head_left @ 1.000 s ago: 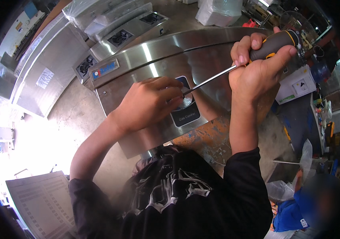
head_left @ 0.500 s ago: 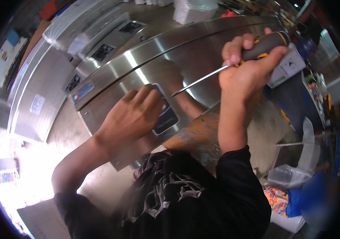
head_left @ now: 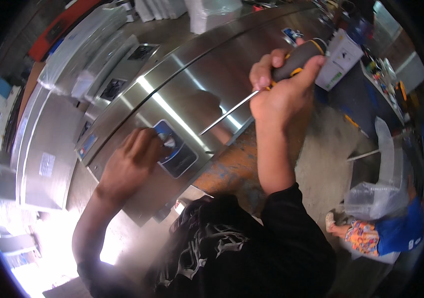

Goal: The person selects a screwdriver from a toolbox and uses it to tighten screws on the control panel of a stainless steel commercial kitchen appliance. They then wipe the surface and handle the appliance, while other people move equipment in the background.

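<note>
Screwdriver [head_left: 229,112]: has swung clear of the dark label plate [head_left: 181,164] since a second ago; its tip stands just right of it.
Right hand [head_left: 281,92]: wrapped around the handle.
Left hand [head_left: 128,159]: curled at the plate's left edge; cannot tell whether it pinches anything.
Label plate: between the hands, nearer the left.
Steel panel [head_left: 192,97]: best keep the tip off its polish.

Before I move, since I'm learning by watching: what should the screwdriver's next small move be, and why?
Probably bring the screwdriver left, toward the shiny round part on the dark plate: the right hand grips it, but its tip shows over the steel panel, right of the plate, while the left hand is at that part.
</note>
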`<state>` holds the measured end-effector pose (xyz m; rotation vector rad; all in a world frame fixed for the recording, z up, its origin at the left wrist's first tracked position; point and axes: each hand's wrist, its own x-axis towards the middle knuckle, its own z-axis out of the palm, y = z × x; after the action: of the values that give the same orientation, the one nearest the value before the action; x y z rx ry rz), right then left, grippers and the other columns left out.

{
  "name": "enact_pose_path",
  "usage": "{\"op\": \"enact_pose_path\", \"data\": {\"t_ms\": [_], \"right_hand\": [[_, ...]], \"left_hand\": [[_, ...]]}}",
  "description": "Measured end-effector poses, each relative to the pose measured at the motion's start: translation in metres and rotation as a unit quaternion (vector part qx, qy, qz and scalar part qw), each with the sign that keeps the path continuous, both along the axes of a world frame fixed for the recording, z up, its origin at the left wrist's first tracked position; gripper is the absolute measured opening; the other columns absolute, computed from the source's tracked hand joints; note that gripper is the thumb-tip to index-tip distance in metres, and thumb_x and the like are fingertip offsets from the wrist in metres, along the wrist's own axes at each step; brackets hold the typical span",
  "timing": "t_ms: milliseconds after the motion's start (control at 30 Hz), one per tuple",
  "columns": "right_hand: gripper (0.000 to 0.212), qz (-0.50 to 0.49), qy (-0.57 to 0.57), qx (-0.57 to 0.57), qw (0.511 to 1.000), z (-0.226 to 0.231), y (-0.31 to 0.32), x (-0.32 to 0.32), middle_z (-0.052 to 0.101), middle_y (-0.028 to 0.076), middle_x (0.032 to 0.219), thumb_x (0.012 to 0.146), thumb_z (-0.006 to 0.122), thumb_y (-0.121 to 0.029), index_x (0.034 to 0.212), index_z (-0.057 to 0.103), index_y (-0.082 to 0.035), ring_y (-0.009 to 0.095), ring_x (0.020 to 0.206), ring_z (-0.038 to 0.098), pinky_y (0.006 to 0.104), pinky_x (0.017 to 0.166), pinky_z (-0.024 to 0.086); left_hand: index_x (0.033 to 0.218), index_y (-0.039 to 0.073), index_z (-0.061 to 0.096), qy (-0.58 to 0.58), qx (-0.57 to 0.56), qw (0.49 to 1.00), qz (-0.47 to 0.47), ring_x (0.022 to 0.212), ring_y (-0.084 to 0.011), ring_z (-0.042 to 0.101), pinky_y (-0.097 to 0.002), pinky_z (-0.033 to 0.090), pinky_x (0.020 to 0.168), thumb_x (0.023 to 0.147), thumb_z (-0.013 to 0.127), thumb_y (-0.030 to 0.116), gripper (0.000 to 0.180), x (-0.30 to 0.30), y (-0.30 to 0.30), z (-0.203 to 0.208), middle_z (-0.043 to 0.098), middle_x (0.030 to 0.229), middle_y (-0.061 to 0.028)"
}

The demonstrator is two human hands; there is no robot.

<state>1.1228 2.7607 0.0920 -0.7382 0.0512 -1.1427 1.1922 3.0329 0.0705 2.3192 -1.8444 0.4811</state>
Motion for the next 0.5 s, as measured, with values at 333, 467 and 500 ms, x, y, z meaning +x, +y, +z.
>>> {"op": "enact_pose_path", "data": {"t_ms": [333, 467, 500], "right_hand": [[0.053, -0.001, 0.015, 0.167, 0.986, -0.073, -0.029, -0.067, 0.046, 0.003, 0.077, 0.104, 0.039, -0.064, 0.129, 0.045, -0.017, 0.013, 0.046, 0.04, 0.0294, 0.044, 0.03], [0.05, -0.038, 0.029, 0.213, 0.976, -0.122, -0.05, -0.147, 0.046, 0.003, 0.079, 0.105, 0.041, -0.061, 0.127, 0.045, -0.016, 0.013, 0.048, 0.041, 0.029, 0.047, 0.032], [0.047, -0.065, 0.046, 0.211, 0.974, -0.137, -0.053, -0.171, 0.046, 0.004, 0.08, 0.106, 0.041, -0.06, 0.124, 0.046, -0.017, 0.013, 0.05, 0.042, 0.0289, 0.048, 0.032]], "left_hand": [[0.104, 0.0, 0.063, 0.433, -0.387, 0.74, 0.34, 0.077, -0.017, 0.062, -0.0311, 0.052, 0.075, 0.098, 0.06, 0.023, 0.024, -0.053, 0.065, -0.02, 0.064, 0.089, -0.0078], [0.108, 0.001, 0.063, 0.483, -0.512, 0.649, 0.288, 0.091, -0.0216, 0.066, -0.0344, 0.052, 0.075, 0.104, 0.051, 0.03, 0.032, -0.138, 0.069, -0.06, 0.067, 0.113, -0.0111], [0.112, 0.0, 0.063, 0.518, -0.498, 0.65, 0.248, 0.095, -0.0221, 0.067, -0.0348, 0.053, 0.077, 0.105, 0.05, 0.029, 0.033, -0.158, 0.066, -0.071, 0.068, 0.117, -0.0125]]}}
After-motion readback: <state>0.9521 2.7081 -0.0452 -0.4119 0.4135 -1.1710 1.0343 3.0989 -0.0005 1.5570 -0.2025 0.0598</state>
